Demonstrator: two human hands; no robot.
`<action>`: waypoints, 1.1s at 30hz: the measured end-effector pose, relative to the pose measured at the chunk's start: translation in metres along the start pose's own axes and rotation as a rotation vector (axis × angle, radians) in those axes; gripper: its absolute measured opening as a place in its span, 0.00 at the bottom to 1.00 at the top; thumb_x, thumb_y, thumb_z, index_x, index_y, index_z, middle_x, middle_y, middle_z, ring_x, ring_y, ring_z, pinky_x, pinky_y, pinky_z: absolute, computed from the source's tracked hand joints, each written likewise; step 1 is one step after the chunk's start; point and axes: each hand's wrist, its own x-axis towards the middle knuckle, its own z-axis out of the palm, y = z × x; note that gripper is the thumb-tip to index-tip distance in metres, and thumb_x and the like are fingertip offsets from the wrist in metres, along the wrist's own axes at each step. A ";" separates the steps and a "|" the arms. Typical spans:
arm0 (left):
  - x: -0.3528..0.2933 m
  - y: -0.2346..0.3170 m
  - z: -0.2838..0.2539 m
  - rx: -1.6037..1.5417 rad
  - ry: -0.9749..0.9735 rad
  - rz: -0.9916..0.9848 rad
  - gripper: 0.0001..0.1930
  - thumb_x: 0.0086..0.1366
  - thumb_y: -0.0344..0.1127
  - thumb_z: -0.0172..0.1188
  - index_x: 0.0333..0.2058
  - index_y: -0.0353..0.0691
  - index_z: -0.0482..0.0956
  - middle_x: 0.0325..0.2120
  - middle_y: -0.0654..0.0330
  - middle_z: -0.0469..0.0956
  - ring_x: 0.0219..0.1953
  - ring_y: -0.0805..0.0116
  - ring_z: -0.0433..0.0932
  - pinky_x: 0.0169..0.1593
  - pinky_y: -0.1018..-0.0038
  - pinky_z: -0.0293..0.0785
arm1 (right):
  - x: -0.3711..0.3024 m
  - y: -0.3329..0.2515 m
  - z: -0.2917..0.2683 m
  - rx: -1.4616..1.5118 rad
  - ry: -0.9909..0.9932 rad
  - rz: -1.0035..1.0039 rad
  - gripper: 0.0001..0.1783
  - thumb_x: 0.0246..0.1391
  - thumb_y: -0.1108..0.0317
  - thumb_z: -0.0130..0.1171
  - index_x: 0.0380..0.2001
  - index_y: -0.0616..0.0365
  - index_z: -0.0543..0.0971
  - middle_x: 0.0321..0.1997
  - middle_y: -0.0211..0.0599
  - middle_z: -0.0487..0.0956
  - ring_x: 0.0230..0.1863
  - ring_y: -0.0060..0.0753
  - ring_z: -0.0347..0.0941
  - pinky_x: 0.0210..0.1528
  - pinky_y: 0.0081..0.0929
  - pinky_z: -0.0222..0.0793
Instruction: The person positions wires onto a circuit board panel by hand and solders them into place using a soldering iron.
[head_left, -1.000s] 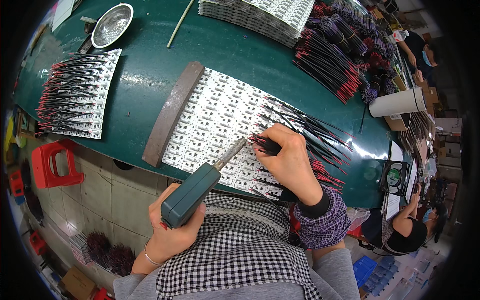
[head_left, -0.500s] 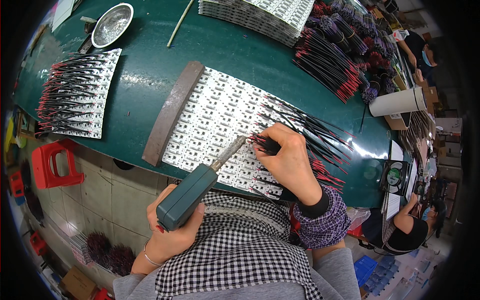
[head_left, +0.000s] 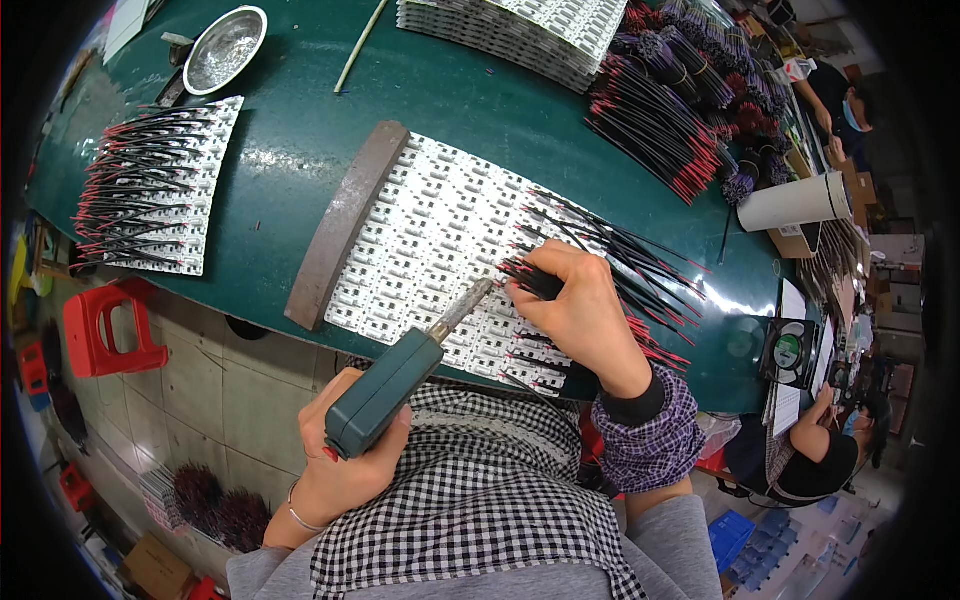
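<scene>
My left hand (head_left: 355, 440) is closed round the green handle of a soldering iron (head_left: 385, 392). Its metal tip points up and right, just over a white circuit board panel (head_left: 430, 230) covered in small dark parts. My right hand (head_left: 585, 310) pinches a bundle of black wires (head_left: 535, 277) with red ends, close by the iron's tip. Whether the tip touches a wire or the board I cannot tell. More black wires (head_left: 640, 250) run from the panel's right side, partly hidden beneath my right hand. A brown bar (head_left: 350, 225) lies along the panel's left edge.
Another panel with wires (head_left: 165, 190) lies at the left, near a metal bowl (head_left: 225, 50). At the back stand stacked panels (head_left: 520, 35) and wire bundles (head_left: 660, 120). A solder spool (head_left: 790, 350) sits at the right edge. Red stool (head_left: 115, 328) below left; two people work at the right.
Both hands have shifted slightly. The soldering iron's handle has moved a little to the right, and my right hand with the wires has also moved slightly.
</scene>
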 end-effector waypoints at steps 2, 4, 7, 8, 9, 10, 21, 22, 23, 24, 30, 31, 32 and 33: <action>-0.001 0.001 0.000 -0.006 -0.004 -0.021 0.08 0.56 0.21 0.68 0.35 0.30 0.81 0.29 0.57 0.78 0.27 0.70 0.77 0.31 0.75 0.71 | 0.000 -0.001 0.000 -0.013 -0.008 0.001 0.10 0.47 0.74 0.69 0.31 0.70 0.81 0.27 0.44 0.78 0.27 0.37 0.74 0.32 0.31 0.68; -0.001 0.006 -0.001 -0.031 0.002 -0.059 0.08 0.56 0.22 0.68 0.36 0.30 0.82 0.29 0.57 0.79 0.27 0.70 0.77 0.31 0.75 0.72 | 0.000 -0.001 -0.001 -0.027 -0.014 0.002 0.10 0.47 0.74 0.69 0.32 0.70 0.81 0.28 0.44 0.78 0.27 0.37 0.75 0.32 0.31 0.69; -0.008 0.001 -0.003 -0.047 0.027 -0.095 0.10 0.57 0.24 0.68 0.38 0.30 0.82 0.30 0.57 0.80 0.28 0.70 0.79 0.31 0.75 0.73 | -0.001 0.000 0.000 -0.019 -0.004 0.001 0.10 0.48 0.74 0.69 0.32 0.70 0.82 0.28 0.44 0.78 0.28 0.38 0.75 0.33 0.32 0.69; -0.011 -0.001 -0.004 -0.039 0.047 -0.093 0.11 0.58 0.25 0.69 0.40 0.30 0.83 0.31 0.56 0.81 0.29 0.70 0.79 0.32 0.75 0.75 | -0.001 -0.001 -0.001 -0.027 -0.005 -0.008 0.10 0.47 0.74 0.70 0.32 0.70 0.82 0.28 0.44 0.78 0.28 0.38 0.76 0.33 0.32 0.69; -0.012 -0.001 -0.004 -0.038 0.048 -0.093 0.11 0.58 0.25 0.69 0.40 0.30 0.83 0.31 0.56 0.81 0.29 0.70 0.79 0.32 0.75 0.75 | -0.001 -0.001 -0.002 -0.035 -0.008 -0.018 0.11 0.47 0.74 0.70 0.32 0.70 0.82 0.28 0.45 0.78 0.28 0.39 0.76 0.33 0.33 0.70; -0.013 0.000 -0.005 -0.060 0.070 -0.101 0.12 0.58 0.25 0.69 0.41 0.30 0.83 0.33 0.56 0.81 0.30 0.69 0.80 0.33 0.75 0.75 | -0.001 -0.001 -0.002 -0.034 -0.007 -0.020 0.11 0.47 0.74 0.70 0.32 0.70 0.82 0.28 0.45 0.78 0.28 0.39 0.76 0.33 0.33 0.70; -0.023 -0.010 -0.001 -0.111 0.210 -0.091 0.10 0.57 0.28 0.71 0.37 0.31 0.85 0.26 0.57 0.84 0.25 0.71 0.81 0.30 0.75 0.77 | -0.024 -0.019 -0.014 0.114 0.143 -0.137 0.14 0.48 0.85 0.63 0.40 0.68 0.80 0.36 0.45 0.78 0.35 0.44 0.78 0.39 0.32 0.73; -0.024 -0.010 -0.001 -0.107 0.214 -0.088 0.10 0.57 0.28 0.71 0.37 0.31 0.85 0.26 0.57 0.84 0.24 0.71 0.81 0.30 0.75 0.76 | -0.025 -0.019 -0.011 0.147 0.116 -0.132 0.15 0.46 0.84 0.66 0.40 0.67 0.80 0.35 0.43 0.78 0.36 0.42 0.79 0.39 0.30 0.75; -0.024 -0.011 -0.001 -0.104 0.219 -0.085 0.09 0.57 0.28 0.71 0.36 0.31 0.85 0.26 0.56 0.84 0.24 0.71 0.81 0.29 0.75 0.76 | -0.026 -0.019 -0.007 0.148 0.116 -0.133 0.15 0.46 0.84 0.66 0.40 0.67 0.80 0.35 0.43 0.78 0.36 0.42 0.79 0.39 0.30 0.75; -0.025 -0.012 0.000 -0.105 0.216 -0.083 0.09 0.57 0.28 0.71 0.36 0.31 0.85 0.26 0.56 0.84 0.24 0.71 0.81 0.29 0.75 0.76 | -0.027 -0.018 -0.004 0.126 0.081 -0.108 0.15 0.45 0.84 0.66 0.40 0.66 0.80 0.35 0.43 0.79 0.35 0.42 0.79 0.39 0.31 0.75; -0.023 -0.011 -0.001 -0.116 0.173 -0.068 0.11 0.56 0.26 0.71 0.38 0.31 0.84 0.30 0.58 0.82 0.27 0.73 0.80 0.31 0.76 0.75 | -0.024 -0.014 0.007 0.063 0.033 0.017 0.13 0.43 0.79 0.69 0.35 0.68 0.81 0.33 0.45 0.80 0.33 0.46 0.80 0.37 0.35 0.74; -0.023 -0.012 -0.002 -0.121 0.146 -0.059 0.11 0.56 0.25 0.71 0.39 0.31 0.83 0.31 0.58 0.82 0.28 0.73 0.80 0.31 0.77 0.75 | -0.024 -0.014 0.007 0.063 0.031 0.021 0.13 0.43 0.78 0.69 0.35 0.68 0.81 0.33 0.45 0.80 0.33 0.46 0.80 0.36 0.35 0.74; -0.023 -0.013 -0.002 -0.127 0.119 -0.051 0.12 0.56 0.24 0.70 0.39 0.31 0.83 0.32 0.58 0.81 0.28 0.73 0.79 0.32 0.77 0.75 | -0.024 -0.014 0.008 0.063 0.029 0.025 0.13 0.43 0.77 0.69 0.35 0.68 0.81 0.32 0.45 0.80 0.32 0.47 0.80 0.36 0.36 0.74; -0.023 -0.014 -0.001 -0.128 0.119 -0.051 0.12 0.56 0.24 0.70 0.39 0.31 0.83 0.32 0.58 0.81 0.28 0.73 0.79 0.32 0.77 0.75 | -0.024 -0.014 0.008 0.062 0.028 0.025 0.13 0.43 0.77 0.69 0.35 0.68 0.81 0.32 0.45 0.80 0.32 0.47 0.80 0.36 0.36 0.74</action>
